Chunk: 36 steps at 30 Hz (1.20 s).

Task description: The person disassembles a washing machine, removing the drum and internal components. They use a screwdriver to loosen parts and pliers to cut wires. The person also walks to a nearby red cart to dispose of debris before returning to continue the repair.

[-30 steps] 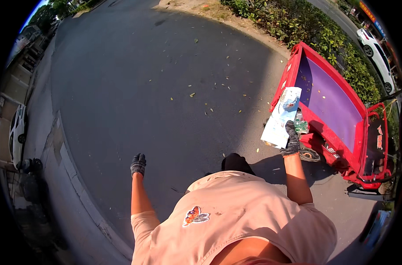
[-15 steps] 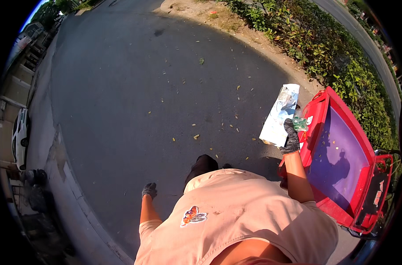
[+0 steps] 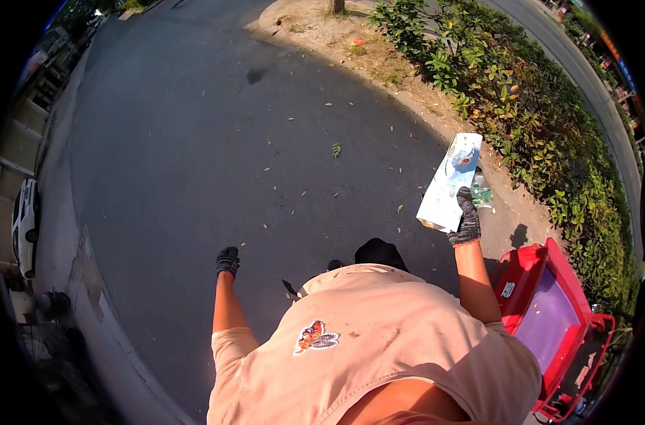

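Since our right hand [image 3: 466, 218] has carton [image 3: 446, 190] and green plastic [image 3: 483, 197] clamped, probably so nothing slips, our left hand [image 3: 227, 261] hangs empty, half-curled.

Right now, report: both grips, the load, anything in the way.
Right grip: closed on white package, greenish plastic alongside. Left grip: looks empty, out left. Possible obstacles, right side: red cart, hedge.
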Tool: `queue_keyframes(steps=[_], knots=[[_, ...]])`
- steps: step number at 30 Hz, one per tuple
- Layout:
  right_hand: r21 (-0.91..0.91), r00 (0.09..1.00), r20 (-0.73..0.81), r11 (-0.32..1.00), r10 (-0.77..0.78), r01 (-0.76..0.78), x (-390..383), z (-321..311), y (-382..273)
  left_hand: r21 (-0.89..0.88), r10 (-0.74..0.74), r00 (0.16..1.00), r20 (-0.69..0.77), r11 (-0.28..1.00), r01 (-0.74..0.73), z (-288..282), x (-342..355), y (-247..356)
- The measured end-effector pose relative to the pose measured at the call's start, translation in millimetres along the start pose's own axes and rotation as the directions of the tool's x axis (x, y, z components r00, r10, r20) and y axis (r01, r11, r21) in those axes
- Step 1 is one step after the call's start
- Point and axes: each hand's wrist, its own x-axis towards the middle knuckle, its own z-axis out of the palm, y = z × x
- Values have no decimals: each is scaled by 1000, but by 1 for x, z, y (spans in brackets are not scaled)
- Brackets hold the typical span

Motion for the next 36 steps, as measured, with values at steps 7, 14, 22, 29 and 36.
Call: queue_keyframes(steps=[7,14,22,29,36], knots=[[-35,998,-67,999,-16,14,322,69,-8,41,697,694,183,699,-713,161,152,514],[-49,991,-27,989,135,-136,698,205,41,160,87,986,142,981,-109,132,417,480],[-167,992,-75,979,104,-115,1064,340,73,266,-653,730,201,754,601,145,478,554],[-26,989,-58,990,138,-140,1326,459,136,385,-117,975,189,922,36,129,801,860],[-179,973,-228,980,44,-87,1622,531,124,-539,291,957,-10,804,-251,200,928,1255]])
